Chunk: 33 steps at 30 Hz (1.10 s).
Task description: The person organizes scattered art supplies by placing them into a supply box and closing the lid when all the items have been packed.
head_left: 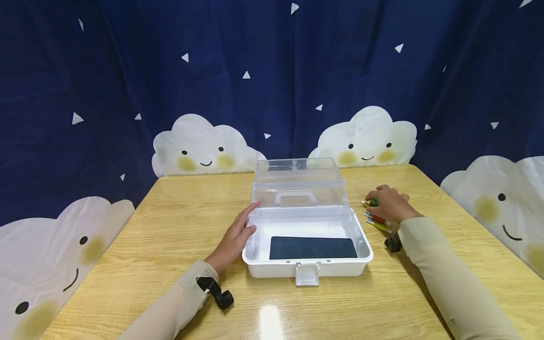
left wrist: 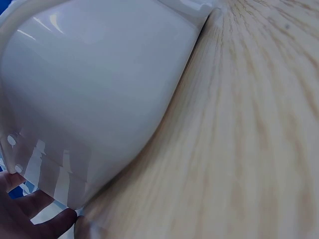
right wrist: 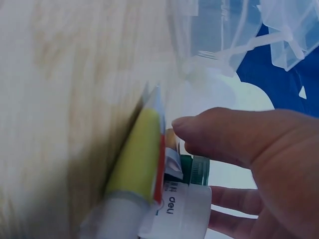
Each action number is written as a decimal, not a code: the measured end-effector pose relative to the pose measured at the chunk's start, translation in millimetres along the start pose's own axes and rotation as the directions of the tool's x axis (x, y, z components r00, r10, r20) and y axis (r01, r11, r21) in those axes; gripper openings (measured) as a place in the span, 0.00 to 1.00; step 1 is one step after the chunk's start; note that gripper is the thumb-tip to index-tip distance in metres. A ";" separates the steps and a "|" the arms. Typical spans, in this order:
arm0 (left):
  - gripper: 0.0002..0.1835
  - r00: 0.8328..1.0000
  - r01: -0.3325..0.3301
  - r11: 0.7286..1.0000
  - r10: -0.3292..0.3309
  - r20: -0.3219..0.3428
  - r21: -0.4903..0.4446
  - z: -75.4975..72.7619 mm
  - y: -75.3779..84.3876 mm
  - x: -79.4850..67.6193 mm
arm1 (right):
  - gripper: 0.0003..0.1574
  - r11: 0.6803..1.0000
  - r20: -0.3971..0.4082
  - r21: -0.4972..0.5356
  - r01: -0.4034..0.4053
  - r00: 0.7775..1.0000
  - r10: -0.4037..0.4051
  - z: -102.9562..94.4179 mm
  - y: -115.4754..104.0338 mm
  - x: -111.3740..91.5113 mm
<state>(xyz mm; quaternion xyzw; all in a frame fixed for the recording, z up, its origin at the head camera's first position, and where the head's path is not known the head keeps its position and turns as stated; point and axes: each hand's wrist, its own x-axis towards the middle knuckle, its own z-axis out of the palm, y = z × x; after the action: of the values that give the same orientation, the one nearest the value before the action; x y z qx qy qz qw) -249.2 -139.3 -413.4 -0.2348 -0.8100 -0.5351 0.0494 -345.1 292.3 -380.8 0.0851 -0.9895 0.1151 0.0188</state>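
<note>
A white plastic storage box (head_left: 265,269) has its clear lid (head_left: 297,177) raised, and a dark flat rectangle (head_left: 313,248) lies inside along the front. My left hand (head_left: 233,242) holds the box's left side, thumb over the rim. In the left wrist view, its fingers (left wrist: 55,224) touch a lower corner of the box. Right of the box, my right hand (head_left: 392,204) reaches over a white bottle (right wrist: 187,204) with a green cap (head_left: 374,201). Its thumb is extended above the cap; other fingers are behind the bottle. A yellow paint tube (head_left: 379,226) and a red tube (head_left: 377,218) lie beside it.
All of this stands on a wooden table (head_left: 182,212). The open latch (head_left: 307,275) hangs at the box's front. A dark blue curtain (head_left: 272,71) with smiling clouds hangs behind the table and along both sides.
</note>
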 end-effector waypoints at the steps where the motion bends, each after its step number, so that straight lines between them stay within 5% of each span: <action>1: 0.30 1.000 0.002 1.000 -0.002 0.001 0.002 0.0 0.2 0.0 | 0.23 1.000 -0.005 -0.011 -0.003 1.000 0.003 1.0 -0.5 0.0; 13: 0.29 0.999 0.026 1.000 -0.026 0.028 -0.005 -3.4 35.4 -7.5 | 0.18 0.997 -0.022 -0.070 0.031 0.999 -0.033 5.2 -6.2 -3.3; 24: 0.30 1.000 -0.006 1.000 0.006 0.001 0.000 -0.3 2.9 0.0 | 0.09 0.999 -0.012 -0.038 0.016 1.000 -0.016 4.4 -6.5 -2.0; 33: 0.30 1.000 -0.016 1.000 0.017 -0.012 0.008 1.4 0.4 0.1 | 0.05 0.999 -0.008 -0.040 0.021 1.000 -0.022 4.1 -6.1 -2.1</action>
<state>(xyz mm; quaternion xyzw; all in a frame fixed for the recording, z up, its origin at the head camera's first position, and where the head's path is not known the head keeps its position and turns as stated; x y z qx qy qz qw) -248.9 -137.9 -413.6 -0.2380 -0.8097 -0.5330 0.0599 -342.0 285.8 -383.5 0.0949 -0.9906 0.0953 0.0258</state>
